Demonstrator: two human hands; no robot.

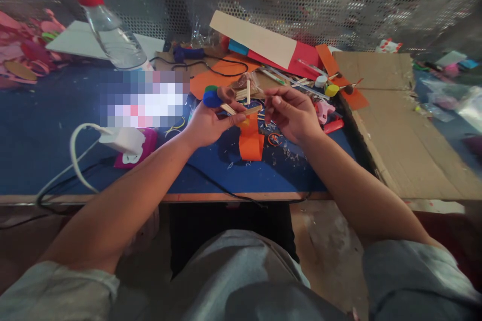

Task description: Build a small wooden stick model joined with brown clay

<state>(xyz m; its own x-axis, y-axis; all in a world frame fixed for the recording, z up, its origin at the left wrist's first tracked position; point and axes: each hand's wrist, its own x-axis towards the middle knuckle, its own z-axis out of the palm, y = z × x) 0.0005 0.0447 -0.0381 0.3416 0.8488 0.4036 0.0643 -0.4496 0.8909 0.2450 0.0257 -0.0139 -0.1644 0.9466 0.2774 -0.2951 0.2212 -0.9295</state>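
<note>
My left hand (pixel 211 123) is closed around a small build of pale wooden sticks (pixel 253 110), pinched between thumb and fingers. Round blue and green bottle caps (pixel 212 99) show at its left end, beside a brown round piece. One stick (pixel 248 93) points upward near the fingertips. Just right of the sticks, my right hand (pixel 292 115) has its fingers curled and thumb pressed in; whatever it pinches is too small to make out. Below and between both hands lies a folded orange paper strip (pixel 251 146) on the blue tabletop (pixel 211 175).
A water bottle (pixel 118 40) with a red cap leans at the back left, near a white charger (pixel 126 140) with cables. Coloured sheets (pixel 256 40), a red tube (pixel 333 126) and paper scraps lie beyond and right. Cardboard (pixel 414 140) covers the right side.
</note>
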